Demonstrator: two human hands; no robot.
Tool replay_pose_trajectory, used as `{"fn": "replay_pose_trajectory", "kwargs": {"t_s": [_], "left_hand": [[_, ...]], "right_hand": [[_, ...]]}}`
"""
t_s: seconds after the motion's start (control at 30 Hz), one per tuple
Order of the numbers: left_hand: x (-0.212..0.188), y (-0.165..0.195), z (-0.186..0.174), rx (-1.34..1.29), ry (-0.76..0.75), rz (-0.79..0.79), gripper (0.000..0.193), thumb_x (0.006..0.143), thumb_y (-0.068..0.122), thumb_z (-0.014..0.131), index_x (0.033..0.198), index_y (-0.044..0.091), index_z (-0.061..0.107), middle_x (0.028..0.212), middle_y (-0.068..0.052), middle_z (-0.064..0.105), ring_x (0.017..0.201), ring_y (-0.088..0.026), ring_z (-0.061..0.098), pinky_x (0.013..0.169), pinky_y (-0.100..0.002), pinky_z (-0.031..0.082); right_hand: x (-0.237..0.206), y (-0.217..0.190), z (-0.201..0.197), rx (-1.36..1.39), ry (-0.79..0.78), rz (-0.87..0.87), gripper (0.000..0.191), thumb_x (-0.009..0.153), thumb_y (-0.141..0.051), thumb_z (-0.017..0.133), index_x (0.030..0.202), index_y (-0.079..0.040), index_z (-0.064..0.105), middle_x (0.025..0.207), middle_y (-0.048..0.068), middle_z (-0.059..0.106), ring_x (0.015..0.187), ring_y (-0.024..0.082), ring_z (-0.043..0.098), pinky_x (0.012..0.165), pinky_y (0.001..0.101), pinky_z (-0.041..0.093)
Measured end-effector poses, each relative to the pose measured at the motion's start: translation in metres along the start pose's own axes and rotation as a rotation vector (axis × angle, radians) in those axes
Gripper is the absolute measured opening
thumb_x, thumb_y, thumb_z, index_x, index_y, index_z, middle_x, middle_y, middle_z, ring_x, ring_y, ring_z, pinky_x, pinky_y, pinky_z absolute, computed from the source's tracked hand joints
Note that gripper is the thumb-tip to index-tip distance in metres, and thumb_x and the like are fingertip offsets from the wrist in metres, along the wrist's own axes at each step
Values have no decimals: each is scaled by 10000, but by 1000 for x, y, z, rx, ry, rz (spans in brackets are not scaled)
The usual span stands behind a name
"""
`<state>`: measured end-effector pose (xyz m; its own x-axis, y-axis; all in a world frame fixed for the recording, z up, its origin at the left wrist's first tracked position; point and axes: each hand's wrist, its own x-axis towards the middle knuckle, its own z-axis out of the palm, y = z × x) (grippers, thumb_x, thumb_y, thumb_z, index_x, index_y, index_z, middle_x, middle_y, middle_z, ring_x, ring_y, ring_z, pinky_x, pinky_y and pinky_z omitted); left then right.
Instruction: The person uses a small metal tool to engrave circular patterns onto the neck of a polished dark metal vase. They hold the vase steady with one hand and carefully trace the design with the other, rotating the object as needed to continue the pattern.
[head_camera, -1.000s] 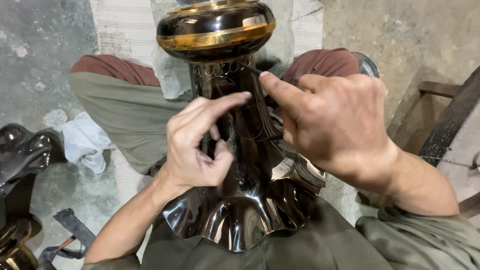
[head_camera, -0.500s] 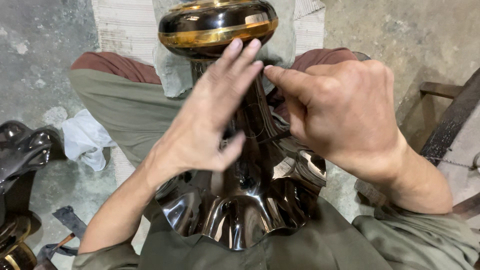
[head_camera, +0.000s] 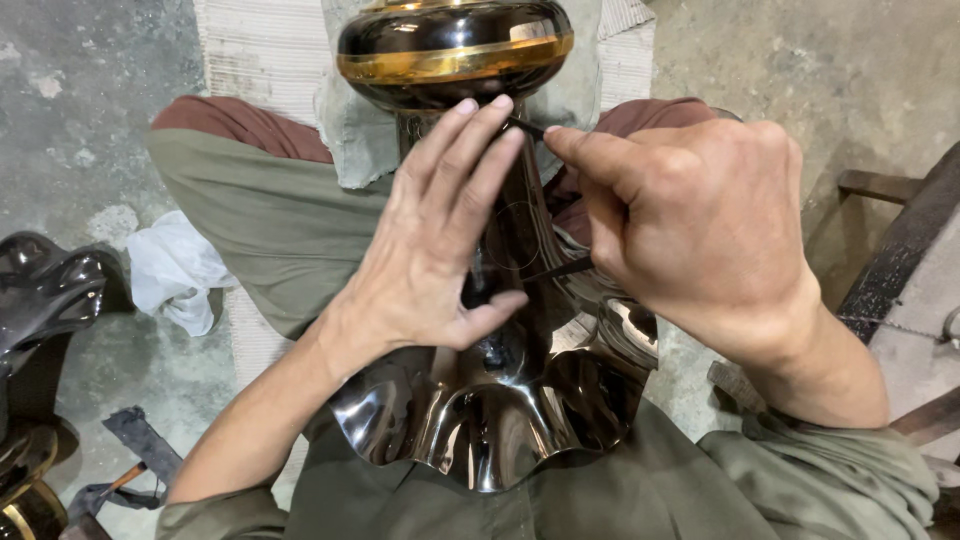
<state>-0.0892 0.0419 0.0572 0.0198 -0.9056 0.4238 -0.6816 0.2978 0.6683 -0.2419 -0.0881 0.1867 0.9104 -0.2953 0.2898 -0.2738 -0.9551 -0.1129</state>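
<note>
A dark polished metal vase (head_camera: 500, 400) with a wavy flared rim and a gold band is laid across the lap of the seated person. The left hand (head_camera: 440, 250) is spread flat, released, with its fingers pressed on the neck of the vase. A thin dark engraving tool (head_camera: 560, 268) is pinched in the clenched right hand (head_camera: 700, 230), its tip touching the vase neck. A white cloth (head_camera: 175, 270) is seen on the floor left of the vase.
</note>
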Motion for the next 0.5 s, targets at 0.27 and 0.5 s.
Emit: {"fn": "replay_pose_trajectory", "kwargs": {"t_s": [0.27, 0.5], "left_hand": [[-6, -3, 13, 45, -40, -7, 1184, 786, 367, 888, 1647, 55, 137, 1718, -213, 112, 1629, -408, 99, 1350, -642, 170], [-9, -6, 18, 34, -24, -18, 1205, 789, 347, 895, 1649, 73, 97, 1724, -199, 106, 1636, -403, 87, 1351, -652, 155]], "right_hand": [[-2, 0, 3, 10, -83, 87, 192, 911, -33, 710, 1049, -88, 831, 579, 73, 659, 426, 213, 578, 417, 375, 432], [-4, 1, 4, -20, -45, 39, 181, 883, -63, 722, 1029, -83, 827, 570, 57, 651, 425, 199, 570, 403, 360, 416]]}}
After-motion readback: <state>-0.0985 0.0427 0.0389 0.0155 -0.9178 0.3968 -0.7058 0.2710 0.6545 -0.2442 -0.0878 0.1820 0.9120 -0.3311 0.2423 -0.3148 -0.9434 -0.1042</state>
